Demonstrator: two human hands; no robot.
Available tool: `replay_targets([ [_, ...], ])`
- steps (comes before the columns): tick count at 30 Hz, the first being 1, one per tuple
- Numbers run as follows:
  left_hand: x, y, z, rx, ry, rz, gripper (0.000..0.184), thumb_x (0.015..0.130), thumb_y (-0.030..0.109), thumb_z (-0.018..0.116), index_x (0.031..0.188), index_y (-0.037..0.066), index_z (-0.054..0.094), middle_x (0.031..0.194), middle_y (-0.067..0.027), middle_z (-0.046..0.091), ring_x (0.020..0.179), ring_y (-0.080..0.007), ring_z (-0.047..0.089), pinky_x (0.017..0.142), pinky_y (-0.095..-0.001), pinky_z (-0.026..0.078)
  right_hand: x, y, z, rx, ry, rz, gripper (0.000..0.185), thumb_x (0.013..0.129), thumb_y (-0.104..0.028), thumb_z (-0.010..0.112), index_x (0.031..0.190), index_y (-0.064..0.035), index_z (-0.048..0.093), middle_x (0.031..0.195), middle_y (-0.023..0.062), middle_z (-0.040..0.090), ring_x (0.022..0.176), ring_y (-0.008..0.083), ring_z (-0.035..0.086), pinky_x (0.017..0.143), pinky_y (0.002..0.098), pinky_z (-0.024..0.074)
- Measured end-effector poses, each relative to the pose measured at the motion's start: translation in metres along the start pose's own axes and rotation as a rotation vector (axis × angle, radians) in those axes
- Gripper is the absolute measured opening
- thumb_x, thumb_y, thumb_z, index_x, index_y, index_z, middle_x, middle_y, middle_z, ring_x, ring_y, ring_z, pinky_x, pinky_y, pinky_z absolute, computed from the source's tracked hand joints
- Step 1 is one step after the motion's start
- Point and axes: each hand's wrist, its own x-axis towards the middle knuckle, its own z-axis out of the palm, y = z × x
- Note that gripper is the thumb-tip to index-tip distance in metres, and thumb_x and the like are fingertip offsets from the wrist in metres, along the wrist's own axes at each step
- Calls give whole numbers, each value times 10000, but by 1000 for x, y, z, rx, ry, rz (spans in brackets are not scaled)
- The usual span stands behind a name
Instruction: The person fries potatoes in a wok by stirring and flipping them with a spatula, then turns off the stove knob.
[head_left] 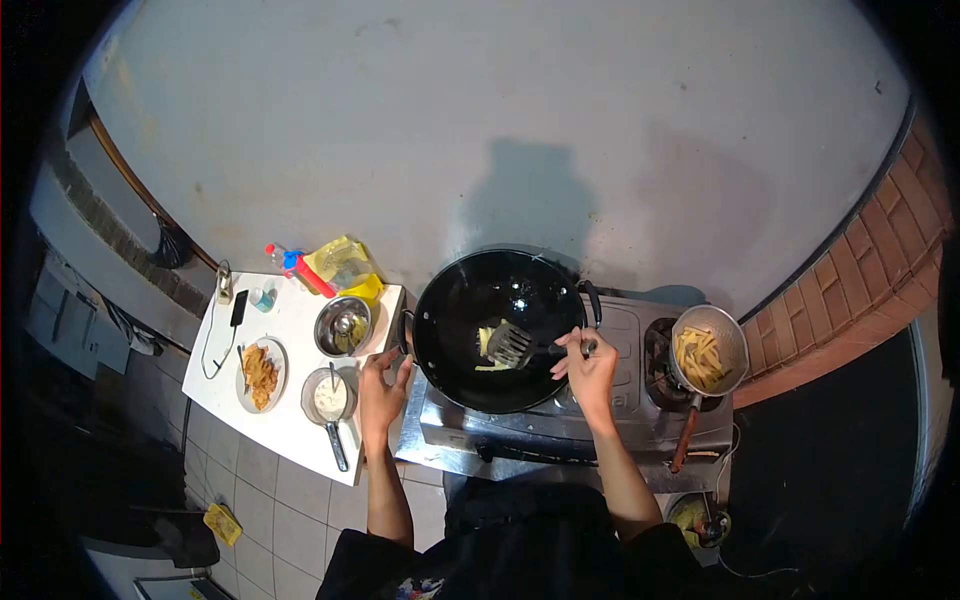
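A large black wok (455, 375) stands on the left side of a gas stove (625, 350). My right hand (588, 368) is closed around the handle of a black slotted spatula (511, 345). Its blade lies low inside the wok, against a few pale yellow pieces (487, 337) that look like cut potato. Beside the wok's left handle (404, 330) is my left hand (380, 398), its thumb and fingers apart and holding nothing. Whether its fingertips touch the wok I cannot tell.
At right, a saucepan (738, 350) of fries sits on the other burner, its wooden handle (685, 440) pointing toward me. The white table (300, 440) at left holds a plate (279, 352) of fried food, a metal bowl (322, 345), a small pan (309, 405), a phone (239, 308) and packaging.
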Motion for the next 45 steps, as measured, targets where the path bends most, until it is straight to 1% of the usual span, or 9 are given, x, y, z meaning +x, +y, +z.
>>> replay_targets([
  [1,0,0,0,13,-5,-2,358,883,270,692,1117,0,682,1074,-207,656,927,-304,655,650,-382,501,-1,-2,-1,-1,1,-1,281,999,-115,505,789,60,570,754,119,650,468,151,616,393,249,495],
  [3,1,-1,1,14,-7,-6,358,882,270,692,1117,0,682,1074,-207,656,928,-304,656,651,-382,502,-3,-5,-1,33,-23,17,258,970,-105,561,779,61,609,609,92,621,479,154,636,396,255,486],
  [11,1,3,1,-2,14,-14,360,880,265,695,1103,-17,679,1072,-211,656,907,-301,665,658,-383,505,6,7,8,2,-17,-76,254,972,-96,556,776,55,613,587,78,600,474,147,627,403,257,493],
  [13,0,10,-2,-73,-8,-91,348,846,217,714,1083,-35,678,1017,-208,652,933,-337,632,827,-395,487,6,9,10,25,-3,-69,259,975,-99,552,778,56,613,586,76,598,473,147,626,404,258,496],
  [18,1,7,1,-63,15,-42,337,838,209,720,1073,-29,683,1005,-211,653,923,-343,634,819,-400,491,10,16,20,112,91,-17,296,989,-108,524,761,65,600,605,85,611,460,150,620,388,263,493],
  [25,1,10,-2,-36,-2,-42,333,838,201,718,1069,-36,682,1003,-215,656,910,-345,636,807,-408,492,4,16,18,65,45,18,302,981,-101,527,732,60,583,643,97,632,456,153,620,383,266,497],
  [28,1,5,-1,-73,3,-18,338,838,204,717,1075,-35,682,1012,-220,656,917,-347,637,814,-409,492,4,12,17,60,101,26,303,980,-105,529,731,57,587,626,97,629,452,150,617,377,264,483],
  [33,1,9,-2,-71,12,-39,345,837,208,720,1078,-36,681,1020,-234,653,940,-358,638,831,-410,494,0,15,10,28,11,17,304,979,-119,534,740,57,598,590,88,618,453,148,618,373,263,468],
  [45,0,9,-1,-57,20,-43,328,839,203,717,1068,-29,685,1025,-229,657,921,-367,648,816,-408,502,3,8,8,-40,34,23,281,966,-99,546,743,59,611,578,92,622,449,140,620,382,260,482],
])
